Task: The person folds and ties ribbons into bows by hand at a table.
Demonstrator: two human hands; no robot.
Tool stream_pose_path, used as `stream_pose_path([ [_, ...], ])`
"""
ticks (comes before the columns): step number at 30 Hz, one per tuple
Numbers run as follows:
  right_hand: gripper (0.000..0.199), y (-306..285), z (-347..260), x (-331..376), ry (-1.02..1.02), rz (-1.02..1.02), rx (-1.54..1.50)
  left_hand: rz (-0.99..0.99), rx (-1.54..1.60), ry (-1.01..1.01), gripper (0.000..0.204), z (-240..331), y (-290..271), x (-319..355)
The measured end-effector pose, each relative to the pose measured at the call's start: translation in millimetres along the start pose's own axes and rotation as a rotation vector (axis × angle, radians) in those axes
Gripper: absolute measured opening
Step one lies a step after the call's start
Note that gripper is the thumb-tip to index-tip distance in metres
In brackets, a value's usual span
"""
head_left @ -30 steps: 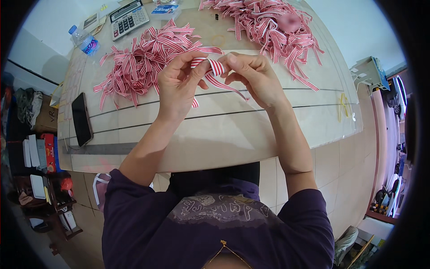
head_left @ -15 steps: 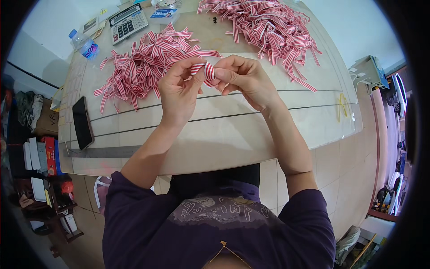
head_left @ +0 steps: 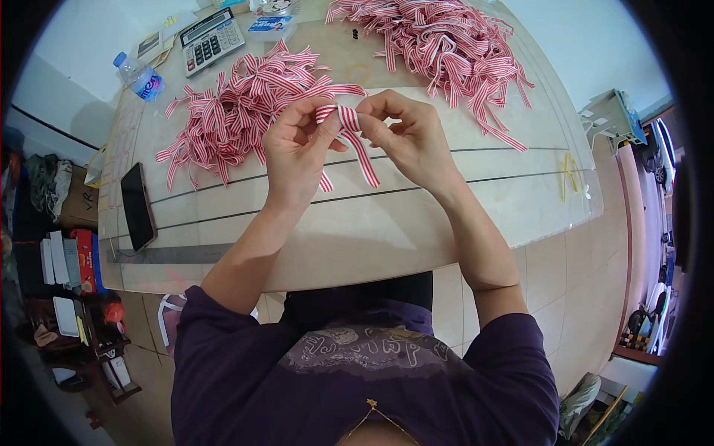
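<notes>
Pinching a red-and-white striped ribbon (head_left: 343,119) between them, your left hand (head_left: 296,152) and right hand (head_left: 410,140) are both closed on its folded loop above the table (head_left: 357,230), its two tails hanging toward 6 o'clock. One ribbon pile (head_left: 238,111) lies just at 10 o'clock of your left hand, another pile (head_left: 442,48) at 1 o'clock. A phone (head_left: 137,206) sits near the table's 9 o'clock edge, a calculator (head_left: 212,41) and bottle (head_left: 140,76) at 11 o'clock; bare tabletop lies under your wrists.
</notes>
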State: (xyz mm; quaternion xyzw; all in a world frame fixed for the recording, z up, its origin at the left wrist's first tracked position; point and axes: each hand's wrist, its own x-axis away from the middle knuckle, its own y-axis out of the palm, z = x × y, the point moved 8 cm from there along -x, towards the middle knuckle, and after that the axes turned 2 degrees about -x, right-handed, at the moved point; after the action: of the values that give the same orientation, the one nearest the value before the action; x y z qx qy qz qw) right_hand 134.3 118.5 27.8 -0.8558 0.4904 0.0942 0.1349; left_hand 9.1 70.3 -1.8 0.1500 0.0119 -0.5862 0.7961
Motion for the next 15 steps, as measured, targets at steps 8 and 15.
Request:
stream_pose_path([
  [8,0.007,-3.8,1.8,0.8,0.01,-0.053,0.06,-0.033,0.037,-0.024,0.02,0.6,6.6,-0.5],
  [15,0.005,-6.1,-2.7,0.4,-0.029,-0.02,0.179,-0.029,0.127,-0.193,0.021,-9.8,11.4,-2.4],
])
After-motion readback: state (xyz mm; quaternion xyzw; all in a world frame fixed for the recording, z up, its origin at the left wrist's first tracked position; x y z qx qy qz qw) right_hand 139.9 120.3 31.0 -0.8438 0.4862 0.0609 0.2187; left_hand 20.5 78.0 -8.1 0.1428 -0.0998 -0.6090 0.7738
